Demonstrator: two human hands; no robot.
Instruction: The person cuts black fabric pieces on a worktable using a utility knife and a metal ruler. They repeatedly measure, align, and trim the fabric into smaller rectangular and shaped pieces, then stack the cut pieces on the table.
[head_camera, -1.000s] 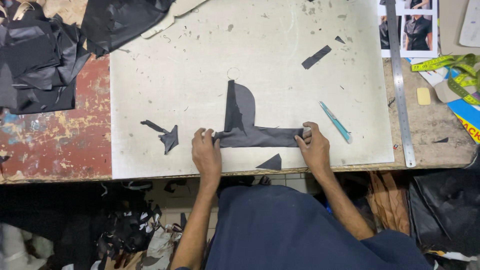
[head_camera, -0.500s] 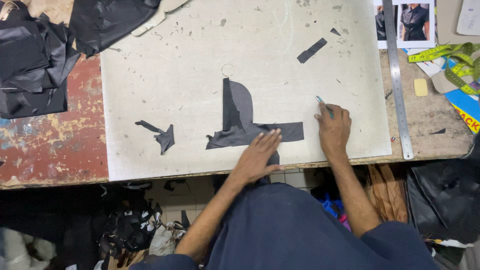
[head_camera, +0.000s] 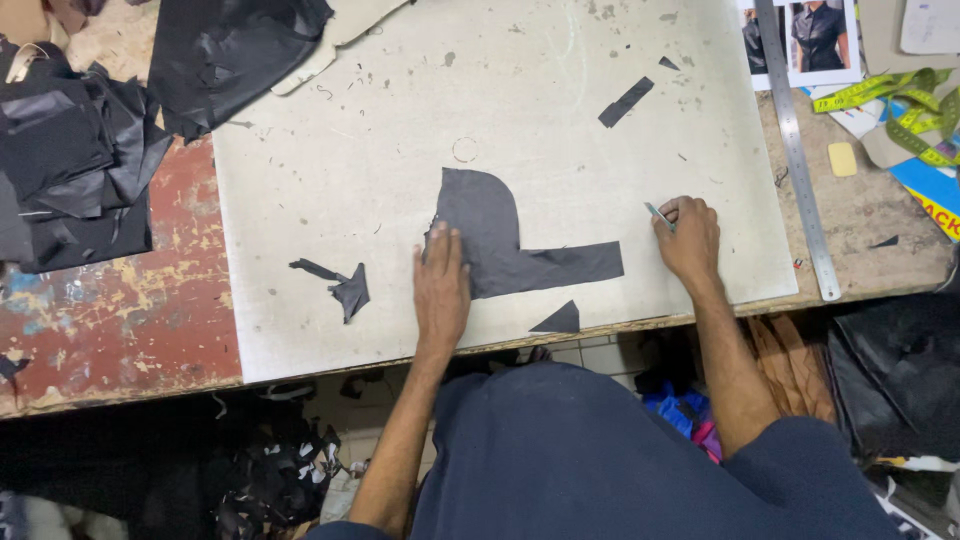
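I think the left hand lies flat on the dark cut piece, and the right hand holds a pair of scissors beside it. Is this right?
Not quite. The head view shows the right hand holding a thin teal pen-like tool, not scissors. The rest stands: the left hand lies flat on the dark cut piece, with the right hand beside it.

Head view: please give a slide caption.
Left hand flat on dark cut piece; right hand grips thin tool.

We see a steel ruler (head_camera: 797, 160) lying along the right edge of the pale cutting board (head_camera: 330, 200), with a yellow-green measuring tape (head_camera: 900, 100) coiled beyond it. Black scraps (head_camera: 345, 290) and a small triangle (head_camera: 560, 320) lie on the board, and dark fabric (head_camera: 70, 180) is heaped on the worn red counter (head_camera: 120, 320) at left.
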